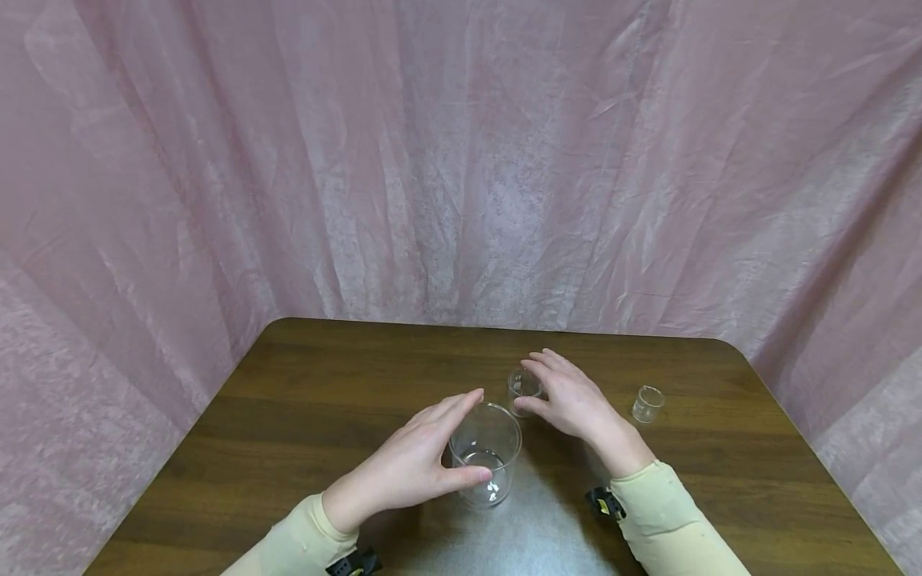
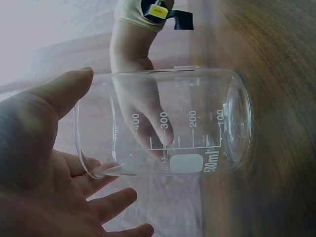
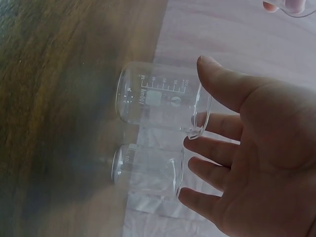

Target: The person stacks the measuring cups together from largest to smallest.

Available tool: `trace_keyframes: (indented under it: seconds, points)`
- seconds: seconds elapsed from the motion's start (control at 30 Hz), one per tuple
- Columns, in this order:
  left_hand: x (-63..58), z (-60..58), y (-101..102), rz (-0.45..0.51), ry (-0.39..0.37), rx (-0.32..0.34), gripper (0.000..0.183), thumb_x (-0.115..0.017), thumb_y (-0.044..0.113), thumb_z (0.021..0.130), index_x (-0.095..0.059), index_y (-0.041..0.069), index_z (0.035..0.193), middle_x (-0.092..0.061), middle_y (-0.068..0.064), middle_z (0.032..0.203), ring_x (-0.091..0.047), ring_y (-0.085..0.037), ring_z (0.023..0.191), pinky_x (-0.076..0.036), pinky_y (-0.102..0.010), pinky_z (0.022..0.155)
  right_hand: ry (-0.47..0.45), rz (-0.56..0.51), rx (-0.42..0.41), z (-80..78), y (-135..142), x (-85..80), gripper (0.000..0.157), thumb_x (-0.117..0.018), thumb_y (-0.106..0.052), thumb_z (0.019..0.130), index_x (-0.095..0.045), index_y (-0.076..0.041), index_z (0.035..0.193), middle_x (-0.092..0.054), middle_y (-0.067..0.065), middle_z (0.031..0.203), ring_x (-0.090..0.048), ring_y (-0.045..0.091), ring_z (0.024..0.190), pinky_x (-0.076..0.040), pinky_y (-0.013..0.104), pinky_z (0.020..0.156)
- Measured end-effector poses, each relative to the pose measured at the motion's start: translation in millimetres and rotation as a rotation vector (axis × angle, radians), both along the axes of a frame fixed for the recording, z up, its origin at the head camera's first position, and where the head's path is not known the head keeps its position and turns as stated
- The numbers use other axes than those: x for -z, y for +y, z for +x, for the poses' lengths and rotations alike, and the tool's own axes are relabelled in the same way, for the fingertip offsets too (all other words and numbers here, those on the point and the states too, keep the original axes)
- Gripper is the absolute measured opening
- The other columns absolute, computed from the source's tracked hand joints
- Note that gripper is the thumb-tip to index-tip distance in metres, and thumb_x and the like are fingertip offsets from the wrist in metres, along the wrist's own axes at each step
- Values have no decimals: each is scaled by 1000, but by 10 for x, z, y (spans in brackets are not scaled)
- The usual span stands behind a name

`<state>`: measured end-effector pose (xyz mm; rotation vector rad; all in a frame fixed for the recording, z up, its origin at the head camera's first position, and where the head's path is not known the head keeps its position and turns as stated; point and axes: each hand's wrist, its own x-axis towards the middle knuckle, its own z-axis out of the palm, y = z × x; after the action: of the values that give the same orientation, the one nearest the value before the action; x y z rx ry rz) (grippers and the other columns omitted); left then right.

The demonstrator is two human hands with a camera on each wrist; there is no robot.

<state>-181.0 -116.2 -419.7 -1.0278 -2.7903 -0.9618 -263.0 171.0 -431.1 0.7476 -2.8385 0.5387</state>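
A large 500 ml glass beaker stands upright near the table's middle. My left hand is at its rim, thumb on one side and fingers on the other, fairly straight. Ahead and to the right stands a 100 ml glass beaker. Around its upper end my right hand spreads, with the thumb and fingertips close to the rim; firm contact cannot be told. Beside that one, the right wrist view shows a smaller beaker behind the fingers.
A small glass beaker stands on the brown wooden table, right of my right hand. Whether it is the smaller one in the right wrist view is unclear. Pink curtains hang behind the table and at both sides.
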Motion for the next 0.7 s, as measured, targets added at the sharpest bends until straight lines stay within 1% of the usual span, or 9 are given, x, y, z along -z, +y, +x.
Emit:
trace_keyframes:
  seconds: [0.43, 0.7]
  points:
    - [-2, -1, 3, 6, -1, 4, 102, -84, 55, 96, -32, 15, 175, -46, -2, 172, -44, -29, 156, -37, -58, 125, -24, -14, 10, -6, 16, -24, 60, -85, -33, 100, -68, 4, 144, -60, 25, 155, -42, 47, 156, -37, 63, 124]
    - [12, -3, -1, 10, 0, 1, 102, -83, 56, 96, -32, 16, 175, -46, -2, 172, -45, -30, 156, -38, -58, 125, -38, -24, 20, -19, 10, -10, 58, -88, -34, 96, -71, 3, 137, -60, 26, 155, -40, 47, 156, -38, 63, 123]
